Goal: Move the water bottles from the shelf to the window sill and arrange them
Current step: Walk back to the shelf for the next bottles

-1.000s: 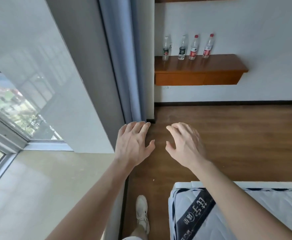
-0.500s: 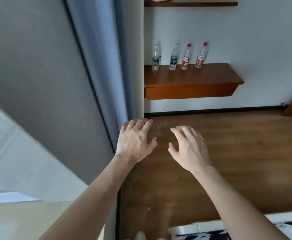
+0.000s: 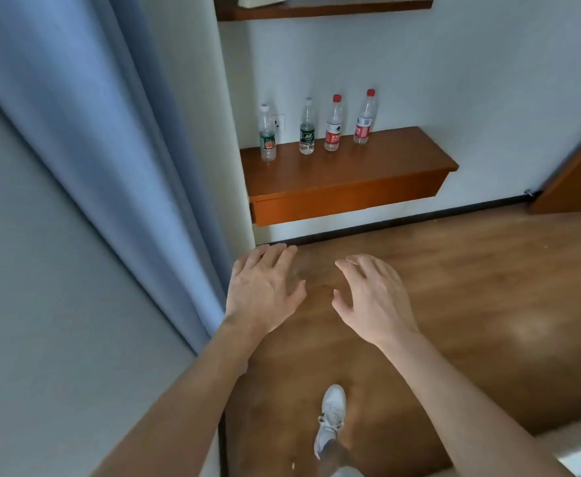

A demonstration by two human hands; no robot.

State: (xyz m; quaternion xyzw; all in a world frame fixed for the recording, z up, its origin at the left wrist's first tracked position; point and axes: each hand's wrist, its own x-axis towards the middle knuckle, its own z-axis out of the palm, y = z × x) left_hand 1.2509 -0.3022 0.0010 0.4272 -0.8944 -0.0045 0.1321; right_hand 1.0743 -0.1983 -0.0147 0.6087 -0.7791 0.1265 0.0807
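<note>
Closer now than half a second ago, the wooden shelf (image 3: 351, 173) fills more of the head view, and the window has slid out of sight on the left. A white shoe (image 3: 332, 414) steps forward on the wooden floor (image 3: 471, 287).

Four water bottles (image 3: 307, 127) stand upright in a row near the back of the shelf, close to the white wall (image 3: 454, 80). Two have green labels and pale caps, two have red labels and red caps. They are near each other but not touching. None has been moved yet, and the window sill is not in view.

Both arms reach ahead, well short of the shelf. The left hand (image 3: 265, 287) has a spread grip with its fingers straight, just beside a blue curtain (image 3: 110, 149). The right hand (image 3: 371, 297) has a loose grip, its fingers lightly bent, and holds nothing.

Likely risks: the bottles are tall and narrow, so a hand reaching for one could knock its neighbour over. A light, possibly empty bottle would tip easily. The left arm could also brush the curtain on the way.
</note>
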